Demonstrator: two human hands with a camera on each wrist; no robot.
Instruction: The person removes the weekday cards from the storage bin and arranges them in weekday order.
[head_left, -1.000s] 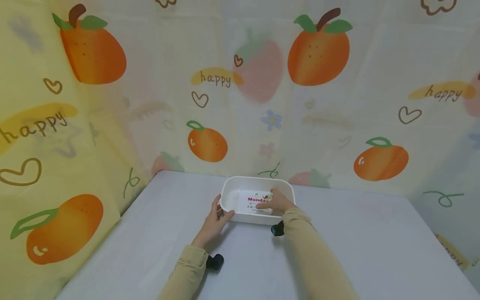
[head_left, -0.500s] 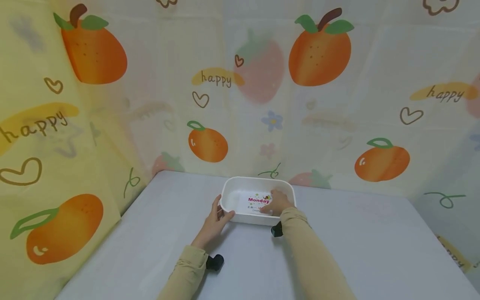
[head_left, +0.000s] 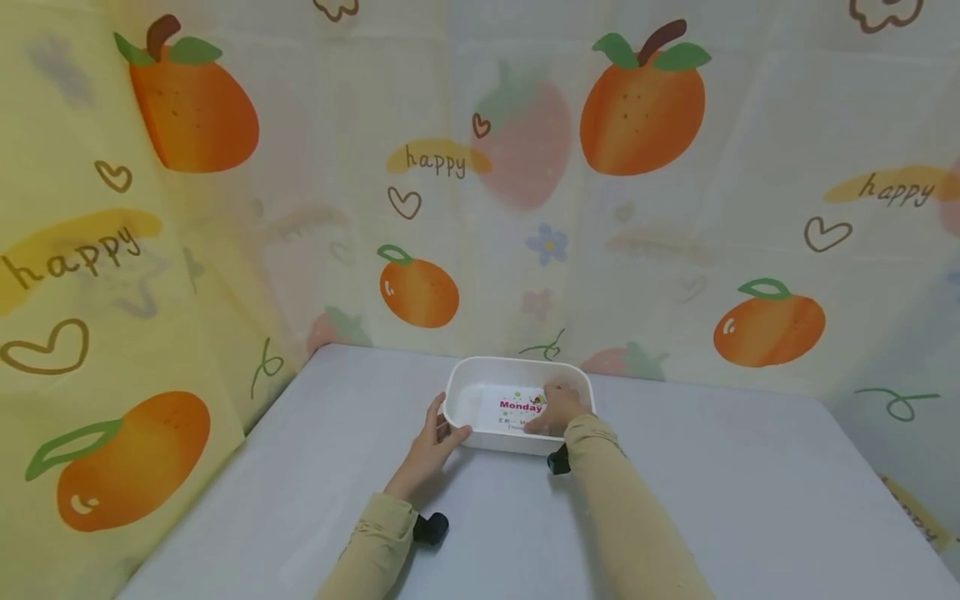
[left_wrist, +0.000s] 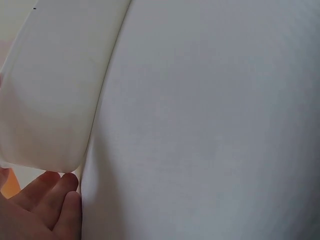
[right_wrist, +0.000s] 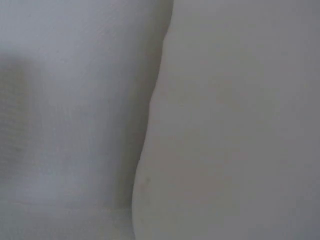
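A white plastic bin [head_left: 510, 444] stands near the back of the table. Flat on its floor lies a white card [head_left: 517, 408] printed "Monday", with small coloured drawings. My left hand [head_left: 425, 450] grips the bin's near left corner, thumb on the front rim and fingers along the side. In the left wrist view, the fingers [left_wrist: 62, 200] lie against the bin's end. My right hand [head_left: 564, 411] reaches inside over the card's right part, thumb and fingers spread apart, covering that end. Only the bin's pale outer wall [right_wrist: 225, 125] and white cloth show in the right wrist view.
White cloth covers the table [head_left: 750, 500]. Behind it hangs a patterned curtain [head_left: 652, 267] with fruit drawings, close to the bin's far side, and another curtain [head_left: 127, 350] borders the left edge. Both wrists carry small black cameras [head_left: 431, 529].
My right hand has shifted slightly right across the card, drawing its thumb back from the card's middle. The card stays put in the bin, and my left hand keeps its grip. The head view shifts slightly.
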